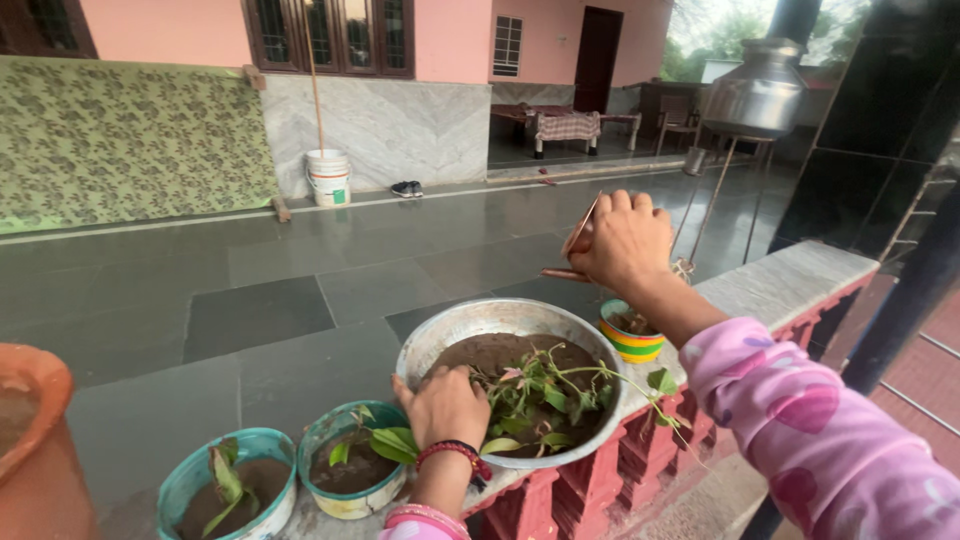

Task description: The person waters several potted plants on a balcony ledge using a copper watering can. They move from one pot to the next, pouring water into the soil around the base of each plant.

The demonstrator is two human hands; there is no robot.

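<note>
A wide metal basin [497, 316] full of dark soil and leafy plant cuttings [545, 392] stands on a stone ledge [790, 278]. My left hand [444, 404], with red bangles at the wrist, rests fingers-down in the soil at the basin's near left edge. My right hand [626, 240] is raised above the ledge, closed around a thin metal tool with a flat blade [579, 228]. Just below that hand sits a small striped pot [631, 338] with soil in it.
Two small teal pots [352, 463] [231, 488] holding seedlings stand left of the basin, and an orange clay pot [35, 437] is at the far left. Beyond lies a dark tiled courtyard with a white bucket [329, 177]. A large metal vessel [757, 96] stands at the back right.
</note>
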